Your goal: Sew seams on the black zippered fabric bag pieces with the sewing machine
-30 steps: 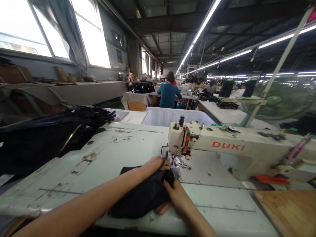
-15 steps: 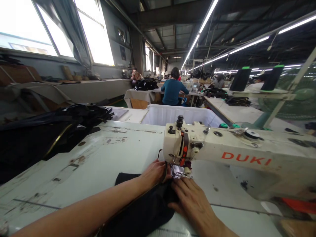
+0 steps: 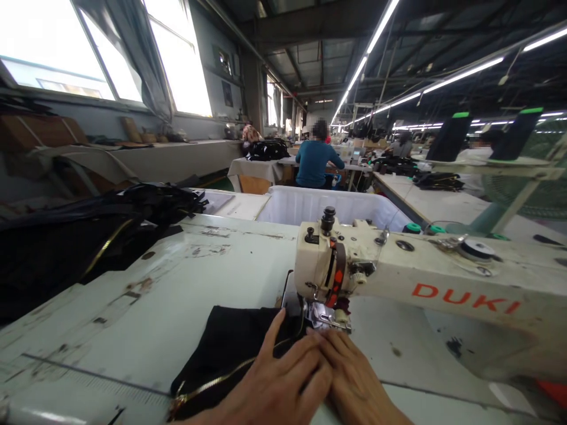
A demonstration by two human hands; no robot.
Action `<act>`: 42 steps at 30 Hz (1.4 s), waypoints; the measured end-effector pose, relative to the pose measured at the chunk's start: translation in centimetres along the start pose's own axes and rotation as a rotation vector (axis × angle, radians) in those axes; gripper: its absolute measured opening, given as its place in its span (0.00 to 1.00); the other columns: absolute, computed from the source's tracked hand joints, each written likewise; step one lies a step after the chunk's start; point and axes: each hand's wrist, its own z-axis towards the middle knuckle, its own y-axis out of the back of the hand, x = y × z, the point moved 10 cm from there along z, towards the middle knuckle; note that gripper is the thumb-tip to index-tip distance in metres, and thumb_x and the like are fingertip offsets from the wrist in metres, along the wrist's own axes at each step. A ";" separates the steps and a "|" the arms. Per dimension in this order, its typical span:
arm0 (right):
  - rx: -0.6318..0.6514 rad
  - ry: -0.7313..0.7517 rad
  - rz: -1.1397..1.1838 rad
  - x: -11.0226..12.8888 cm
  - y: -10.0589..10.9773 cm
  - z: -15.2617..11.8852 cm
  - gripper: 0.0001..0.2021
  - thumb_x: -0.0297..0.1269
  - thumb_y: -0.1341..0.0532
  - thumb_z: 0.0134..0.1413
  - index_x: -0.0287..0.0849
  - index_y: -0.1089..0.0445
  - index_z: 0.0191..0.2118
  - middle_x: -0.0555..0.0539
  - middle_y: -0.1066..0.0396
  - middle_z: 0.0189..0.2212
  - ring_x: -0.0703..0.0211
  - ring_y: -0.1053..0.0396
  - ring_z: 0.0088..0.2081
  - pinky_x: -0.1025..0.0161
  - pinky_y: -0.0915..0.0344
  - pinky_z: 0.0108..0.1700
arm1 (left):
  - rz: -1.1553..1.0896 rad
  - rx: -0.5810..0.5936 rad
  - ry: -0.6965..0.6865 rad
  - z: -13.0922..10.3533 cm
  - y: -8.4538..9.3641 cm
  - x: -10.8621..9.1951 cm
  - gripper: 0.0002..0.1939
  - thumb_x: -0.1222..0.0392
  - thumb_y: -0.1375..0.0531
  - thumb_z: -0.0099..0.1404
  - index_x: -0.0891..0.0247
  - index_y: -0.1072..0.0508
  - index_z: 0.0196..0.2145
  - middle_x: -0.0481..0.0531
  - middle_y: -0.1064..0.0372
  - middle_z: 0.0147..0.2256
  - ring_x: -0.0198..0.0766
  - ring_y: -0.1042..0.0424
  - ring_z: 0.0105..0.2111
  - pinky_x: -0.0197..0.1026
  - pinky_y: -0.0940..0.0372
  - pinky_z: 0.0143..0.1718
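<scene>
Black fabric [image 3: 234, 333] with a gold zipper [image 3: 217, 382] lies on the pale table, its far end at the presser foot [image 3: 325, 317] of the cream sewing machine [image 3: 319, 265]. My left hand [image 3: 287, 378] rests on the fabric just in front of the foot, index finger stretched out and apart from the other fingers. Beside it, my right hand [image 3: 354, 375] lies with its fingertips against the foot's near edge, touching my left fingers. Its fingers are together and bent; whatever is under them is hidden.
Dark fabric with a gold zipper is piled [image 3: 57, 254] at the left. A white bin [image 3: 332, 203] stands behind the machine, whose arm spans the right side. Thread cones [image 3: 449, 139] stand at the right. A person in blue [image 3: 316, 162] sits further off.
My left hand has come back from beside the needle toward me and now lies over the fabric, next to my right hand. The gold zipper is uncovered. The view has shifted slightly left.
</scene>
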 end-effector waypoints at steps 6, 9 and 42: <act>0.112 -0.047 -0.001 -0.2 -0.3 0.5 0.19 0.41 0.37 0.56 0.40 0.31 0.52 0.47 0.27 0.49 0.50 0.29 0.46 0.56 0.30 0.49 | -0.086 0.184 0.187 -1.2 -4.7 4.7 0.28 0.47 0.41 0.62 0.66 0.35 0.56 0.60 0.33 0.50 0.53 0.38 0.55 0.57 0.46 0.61; 0.084 -0.074 0.012 -0.5 -0.3 0.4 0.19 0.43 0.39 0.58 0.41 0.31 0.53 0.49 0.27 0.49 0.50 0.29 0.46 0.55 0.31 0.50 | -0.134 0.209 0.144 -0.9 -4.1 5.3 0.27 0.50 0.42 0.62 0.65 0.35 0.56 0.60 0.36 0.54 0.51 0.40 0.56 0.54 0.49 0.63; 0.174 -0.100 -0.220 -2.9 -2.8 -2.0 0.24 0.43 0.41 0.58 0.39 0.36 0.57 0.38 0.29 0.43 0.48 0.31 0.37 0.54 0.29 0.37 | -0.197 0.184 0.018 1.1 -4.2 7.0 0.26 0.52 0.40 0.59 0.60 0.35 0.54 0.59 0.38 0.56 0.51 0.40 0.58 0.54 0.51 0.63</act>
